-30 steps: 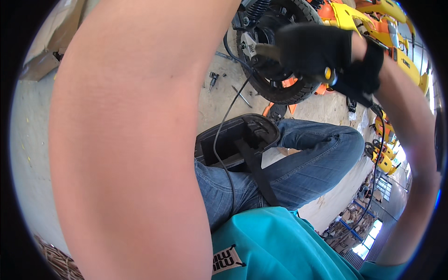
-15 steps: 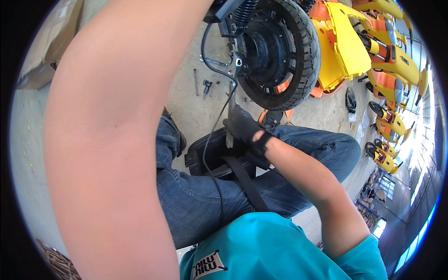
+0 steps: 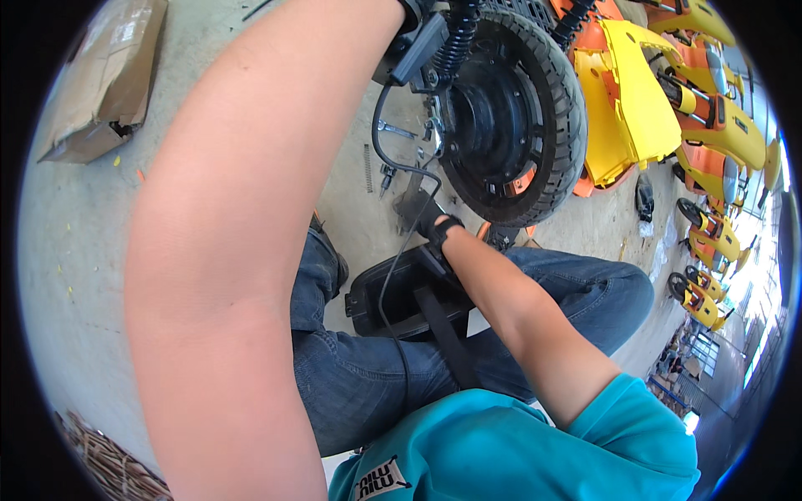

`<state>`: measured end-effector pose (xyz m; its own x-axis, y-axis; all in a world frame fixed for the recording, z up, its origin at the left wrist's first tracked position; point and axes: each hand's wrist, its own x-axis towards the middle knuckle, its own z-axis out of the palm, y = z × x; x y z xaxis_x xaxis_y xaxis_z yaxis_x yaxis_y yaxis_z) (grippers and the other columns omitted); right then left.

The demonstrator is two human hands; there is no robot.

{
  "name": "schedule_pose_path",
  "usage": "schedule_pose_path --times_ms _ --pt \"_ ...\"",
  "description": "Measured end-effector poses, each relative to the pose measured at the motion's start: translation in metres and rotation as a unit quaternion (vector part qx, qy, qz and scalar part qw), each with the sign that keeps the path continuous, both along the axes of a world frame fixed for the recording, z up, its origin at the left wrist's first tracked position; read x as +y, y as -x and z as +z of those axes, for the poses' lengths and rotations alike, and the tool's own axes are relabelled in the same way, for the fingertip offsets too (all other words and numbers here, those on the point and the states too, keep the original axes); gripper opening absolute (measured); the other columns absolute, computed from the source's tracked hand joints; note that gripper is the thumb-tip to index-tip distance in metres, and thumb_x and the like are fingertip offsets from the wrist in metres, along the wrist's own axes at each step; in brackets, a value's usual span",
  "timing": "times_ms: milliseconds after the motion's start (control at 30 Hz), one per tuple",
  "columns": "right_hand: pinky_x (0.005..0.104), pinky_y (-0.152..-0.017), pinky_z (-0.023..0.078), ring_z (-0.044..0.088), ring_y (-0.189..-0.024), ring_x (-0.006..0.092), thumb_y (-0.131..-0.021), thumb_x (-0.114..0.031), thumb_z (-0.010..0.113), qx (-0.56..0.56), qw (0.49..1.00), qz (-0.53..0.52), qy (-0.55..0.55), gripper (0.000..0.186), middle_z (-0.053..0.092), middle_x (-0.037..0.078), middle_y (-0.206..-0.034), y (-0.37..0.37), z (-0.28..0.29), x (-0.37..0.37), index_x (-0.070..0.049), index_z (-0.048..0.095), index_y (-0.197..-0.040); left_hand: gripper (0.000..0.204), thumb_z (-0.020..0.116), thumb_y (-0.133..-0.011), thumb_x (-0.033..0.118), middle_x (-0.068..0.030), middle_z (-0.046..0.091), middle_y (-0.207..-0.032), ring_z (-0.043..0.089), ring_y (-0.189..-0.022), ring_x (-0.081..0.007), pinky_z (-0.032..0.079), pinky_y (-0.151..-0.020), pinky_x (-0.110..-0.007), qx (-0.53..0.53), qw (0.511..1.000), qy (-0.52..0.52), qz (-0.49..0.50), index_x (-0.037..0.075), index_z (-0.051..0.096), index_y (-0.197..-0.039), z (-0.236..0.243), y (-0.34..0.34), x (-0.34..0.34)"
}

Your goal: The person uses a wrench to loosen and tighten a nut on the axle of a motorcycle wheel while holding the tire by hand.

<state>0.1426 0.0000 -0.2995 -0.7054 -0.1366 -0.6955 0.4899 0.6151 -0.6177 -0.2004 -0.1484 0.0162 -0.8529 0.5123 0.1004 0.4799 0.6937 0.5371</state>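
My left forearm reaches up across the view. Only a dark cuff shows at the top edge, beside the wheel's suspension, and the hand is cut off. My right hand, in a black glove, is low near the floor just below the wheel. Its partly hidden fingers are closed around a flat grey metal bar that points toward the hub. The black hub wheel has a knobbly tyre, with a metal fitting at its axle. A black cable loops down past my right hand to my lap.
A wrench, a coil spring and a small black part lie on the concrete left of the wheel. A black open housing sits between my legs. Yellow bodywork and several parked scooters stand right; a cardboard box is far left.
My right hand has shifted forward and slightly left, away from the black housing. The whole scene has slid a little right and down in view, and more of the box shows.
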Motion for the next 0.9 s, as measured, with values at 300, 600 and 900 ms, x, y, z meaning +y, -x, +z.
schedule_pose_path --times_ms 300,600,900 --pt "0.0355 -0.056 0.048 0.063 -0.062 0.0195 -0.093 -0.026 0.059 -0.03 0.983 0.146 0.111 0.028 0.062 0.008 -0.066 -0.029 0.126 -0.02 -0.003 0.064 -0.077 0.045 0.062 -0.092 0.045 -0.0224 0.071 -0.097 0.068 -0.097 -0.0349 0.054 -0.081 -0.039 -0.025 0.998 -0.033 0.04 0.002 0.074 -0.099 0.0 -0.001 0.009" --pt "0.0396 -0.064 0.049 0.064 -0.072 0.0269 -0.093 -0.02 0.059 0.072 0.962 0.248 -0.085 0.019 0.061 0.013 -0.078 0.006 0.3 0.017 -0.002 0.065 -0.091 0.036 0.063 -0.088 0.039 -0.0175 0.072 -0.105 0.069 -0.104 -0.0274 0.054 -0.087 -0.037 -0.064 0.994 -0.078 0.041 0.01 0.074 -0.107 -0.009 0.011 0.009" --pt "0.0328 -0.063 0.052 0.064 -0.068 0.0196 -0.094 -0.022 0.057 0.042 0.931 0.336 -0.139 0.024 0.062 0.01 -0.078 0.057 0.375 0.035 0.001 0.062 -0.1 0.034 0.058 -0.091 0.036 -0.0158 0.072 -0.104 0.069 -0.101 -0.0257 0.053 -0.086 -0.034 0.015 0.998 0.048 -0.037 0.01 0.073 -0.108 -0.004 0.023 0.011"
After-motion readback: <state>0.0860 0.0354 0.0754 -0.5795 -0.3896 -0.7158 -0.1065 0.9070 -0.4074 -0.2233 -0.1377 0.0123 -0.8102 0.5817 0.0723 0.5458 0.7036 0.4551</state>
